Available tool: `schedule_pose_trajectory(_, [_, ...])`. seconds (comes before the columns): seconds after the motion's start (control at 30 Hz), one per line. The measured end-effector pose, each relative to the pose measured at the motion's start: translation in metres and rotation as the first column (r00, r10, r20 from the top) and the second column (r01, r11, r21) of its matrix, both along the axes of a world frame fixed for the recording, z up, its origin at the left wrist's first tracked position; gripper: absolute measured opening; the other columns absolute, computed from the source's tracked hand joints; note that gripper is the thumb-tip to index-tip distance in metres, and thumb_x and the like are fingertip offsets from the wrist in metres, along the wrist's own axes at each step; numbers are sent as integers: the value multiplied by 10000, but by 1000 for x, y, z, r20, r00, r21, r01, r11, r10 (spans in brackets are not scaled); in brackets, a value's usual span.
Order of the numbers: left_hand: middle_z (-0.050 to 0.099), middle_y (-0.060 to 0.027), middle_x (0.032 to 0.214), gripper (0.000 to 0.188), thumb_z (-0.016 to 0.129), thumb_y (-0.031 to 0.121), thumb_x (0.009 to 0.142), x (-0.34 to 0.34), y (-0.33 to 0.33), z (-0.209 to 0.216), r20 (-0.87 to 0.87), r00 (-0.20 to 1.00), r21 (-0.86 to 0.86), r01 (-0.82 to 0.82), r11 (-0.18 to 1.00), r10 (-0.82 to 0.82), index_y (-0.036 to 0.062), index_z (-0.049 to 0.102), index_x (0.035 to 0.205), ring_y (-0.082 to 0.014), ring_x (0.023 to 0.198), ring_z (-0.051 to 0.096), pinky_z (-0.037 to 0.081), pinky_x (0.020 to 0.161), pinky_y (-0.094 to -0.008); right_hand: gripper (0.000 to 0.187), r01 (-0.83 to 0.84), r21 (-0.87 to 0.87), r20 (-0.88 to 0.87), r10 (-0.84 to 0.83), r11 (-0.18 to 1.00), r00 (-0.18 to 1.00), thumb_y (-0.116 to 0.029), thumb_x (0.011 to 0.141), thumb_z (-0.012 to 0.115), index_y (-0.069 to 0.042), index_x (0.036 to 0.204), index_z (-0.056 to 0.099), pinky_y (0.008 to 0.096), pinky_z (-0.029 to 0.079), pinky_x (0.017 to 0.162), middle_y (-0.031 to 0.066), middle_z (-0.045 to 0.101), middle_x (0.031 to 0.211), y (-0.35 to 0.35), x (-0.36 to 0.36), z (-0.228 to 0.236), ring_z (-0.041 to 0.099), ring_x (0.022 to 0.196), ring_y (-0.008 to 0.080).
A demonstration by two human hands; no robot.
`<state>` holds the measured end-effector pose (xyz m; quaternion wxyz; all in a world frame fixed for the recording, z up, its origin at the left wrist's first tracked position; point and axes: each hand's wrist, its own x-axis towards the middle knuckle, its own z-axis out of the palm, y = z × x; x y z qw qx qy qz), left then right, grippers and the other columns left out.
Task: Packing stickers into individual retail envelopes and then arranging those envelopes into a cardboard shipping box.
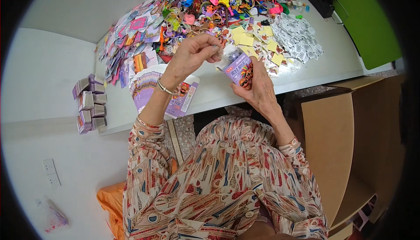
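A small purple box with cartoon figures on its front is gripped in my right hand, tilted with its upper end open. Clear shiny plastic with something dark purple inside shows at that opening. Just left of it, my left hand is closed in a pinch, the fingertips close to the plastic. What they hold, if anything, is too small to make out. Below my left wrist, a fanned stack of flat purple cartons lies on the white table.
Behind my hands are heaped colourful small toys, paper cards, yellow slips and white packets. Filled purple boxes are stacked at the table's left edge. An open cardboard carton stands at right, an orange bag at lower left.
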<state>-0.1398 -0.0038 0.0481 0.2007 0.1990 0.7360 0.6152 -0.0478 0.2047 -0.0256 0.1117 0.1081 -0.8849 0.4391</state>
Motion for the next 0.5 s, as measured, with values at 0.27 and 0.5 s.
schedule_pose_trajectory(0.27, [631, -99, 965, 111, 641, 33, 827, 24, 14, 3, -682, 729, -199, -256, 946, 54, 22, 642, 938, -246, 887, 638, 497, 775, -346, 863, 26, -18, -55, -27, 999, 998, -278, 695, 801, 69, 1325, 324, 421, 456, 896, 245, 500, 1152, 0, 0, -8, 541, 1038, 383])
schedule_pose_trajectory(0.5, [587, -112, 1093, 132, 649, 25, 805, 45, 17, 9, -705, 705, -294, -194, 936, -75, 31, 640, 937, -294, 1041, 569, 470, 857, -369, 824, 21, -122, -85, -31, 992, 996, -228, 689, 806, 50, 1304, 334, 435, 452, 847, 222, 486, 1071, -2, 1, -9, 509, 995, 381])
